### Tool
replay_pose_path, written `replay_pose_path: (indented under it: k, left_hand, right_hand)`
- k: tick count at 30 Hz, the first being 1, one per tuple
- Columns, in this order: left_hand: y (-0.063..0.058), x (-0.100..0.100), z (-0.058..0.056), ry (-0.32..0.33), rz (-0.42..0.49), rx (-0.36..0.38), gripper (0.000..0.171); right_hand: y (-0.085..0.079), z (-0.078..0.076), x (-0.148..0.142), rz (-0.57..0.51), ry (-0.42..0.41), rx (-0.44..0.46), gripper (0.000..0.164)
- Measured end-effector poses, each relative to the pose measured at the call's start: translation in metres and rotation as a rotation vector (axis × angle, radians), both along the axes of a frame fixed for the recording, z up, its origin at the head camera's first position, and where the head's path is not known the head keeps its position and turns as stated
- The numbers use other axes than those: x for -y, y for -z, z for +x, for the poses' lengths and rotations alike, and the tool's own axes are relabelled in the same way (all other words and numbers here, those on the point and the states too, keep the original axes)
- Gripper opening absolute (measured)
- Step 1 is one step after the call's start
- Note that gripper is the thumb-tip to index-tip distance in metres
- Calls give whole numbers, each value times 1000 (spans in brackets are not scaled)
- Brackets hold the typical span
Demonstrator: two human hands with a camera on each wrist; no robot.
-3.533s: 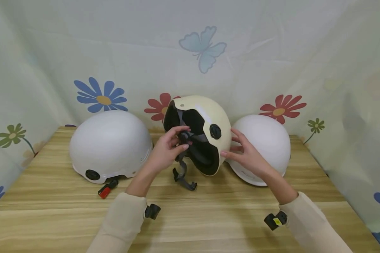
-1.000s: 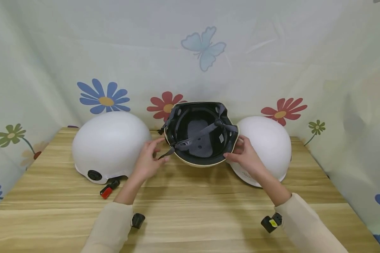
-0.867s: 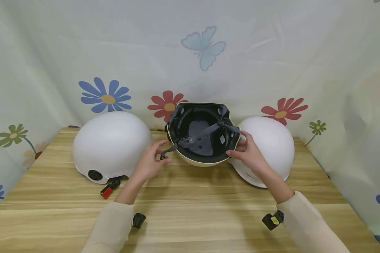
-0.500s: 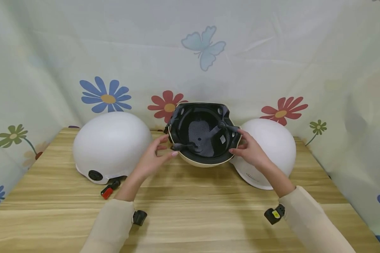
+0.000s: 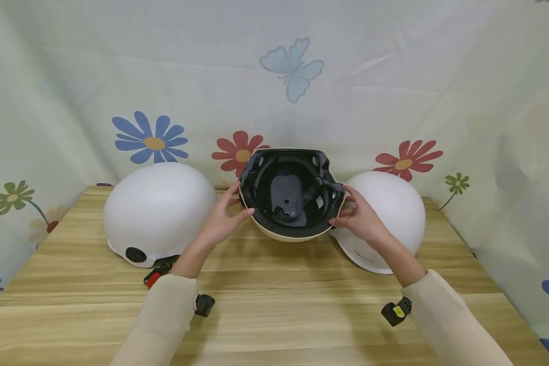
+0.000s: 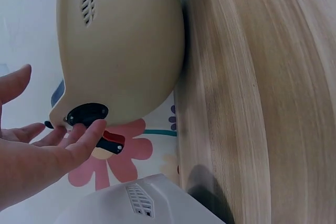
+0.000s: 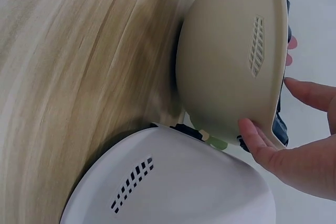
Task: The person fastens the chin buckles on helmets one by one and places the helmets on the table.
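Curtained booth, flowered cloth (image 5: pixel 219 96), wood-grain table (image 5: pixel 293 300)

Soft overhead light brightens the head view, leaving faint shadows toward the near side of the table (image 5: pixel 293 325) and the cream helmet (image 5: pixel 287 193) dark inside. The 2 wrist views are dimmer, bluish, wood grain (image 6: pixel 231 98) bowing.

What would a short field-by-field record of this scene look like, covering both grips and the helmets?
main item: cream helmet, upside down, dark lining showing
left grip: fingers touching the cream helmet's left side
right grip: thumb at its rim, fingers on the outer shell
left neighbour: left white helmet, right way up, red-and-black buckle near its lower edge
right neighbour: right white helmet, partly hidden behind the right grip
surface: wood-grain table
background: floral backdrop
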State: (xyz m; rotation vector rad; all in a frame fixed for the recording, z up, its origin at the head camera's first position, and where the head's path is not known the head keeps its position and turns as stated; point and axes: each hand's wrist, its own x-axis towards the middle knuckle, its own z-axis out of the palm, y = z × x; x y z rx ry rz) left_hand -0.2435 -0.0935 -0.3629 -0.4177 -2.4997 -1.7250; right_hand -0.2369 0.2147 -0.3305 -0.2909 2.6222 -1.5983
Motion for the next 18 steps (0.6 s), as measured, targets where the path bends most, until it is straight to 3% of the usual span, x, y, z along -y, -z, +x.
replay_pose_path:
  k: [8,13,18]
  left_hand:
    - [-4,3,3,1,35,-2,67]
    - [-6,7,-4,6,3,-10,67]
    - [-5,10,-12,16,-45,11,66]
  right_hand:
    - [-3,2,-10,-9,-13,69,90]
    - [1,-3,-9,-60,-30,90,85]
    - [3,-5,-6,-40,-10,50,78]
